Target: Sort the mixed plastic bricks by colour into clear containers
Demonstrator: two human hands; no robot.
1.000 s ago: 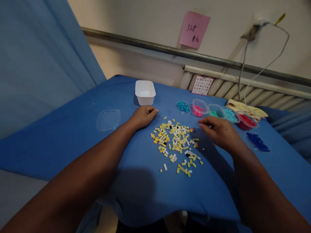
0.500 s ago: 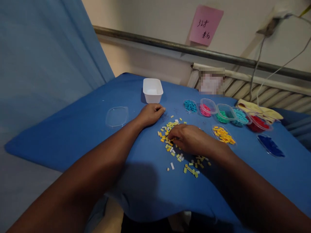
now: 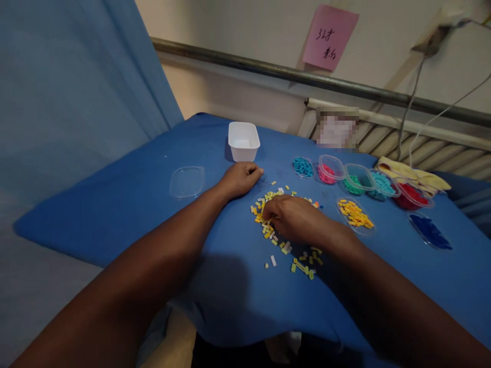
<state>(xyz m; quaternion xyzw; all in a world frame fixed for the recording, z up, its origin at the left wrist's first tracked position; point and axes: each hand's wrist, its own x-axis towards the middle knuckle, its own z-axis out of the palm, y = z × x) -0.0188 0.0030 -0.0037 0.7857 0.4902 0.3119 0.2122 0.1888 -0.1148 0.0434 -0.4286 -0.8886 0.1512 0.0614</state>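
My right hand (image 3: 293, 217) is bent down over a spread of small yellow, pale yellow-green and white building bricks (image 3: 266, 229). Its fingertips are drawn together among them, and whatever they pinch is hidden. My left hand (image 3: 241, 180) rests on the blue cloth with curled fingers, just in front of a white plastic tub (image 3: 244, 153); I cannot see inside the curl. A few bricks, among them a white one (image 3: 273, 260), lie apart, nearer to me.
To the right stand clear containers of blue (image 3: 303, 167), pink (image 3: 326, 174), green (image 3: 353, 185), turquoise (image 3: 381, 185) and red pieces (image 3: 410, 197). Orange-yellow pieces (image 3: 355, 213) and dark blue ones (image 3: 429, 231) lie nearer. A clear lid (image 3: 187, 182) is at left, a yellow cloth (image 3: 414, 176) behind.
My right hand has shifted slightly left over the bricks, uncovering a few pieces behind its wrist. My left hand stays in place. The whole view has moved a little.
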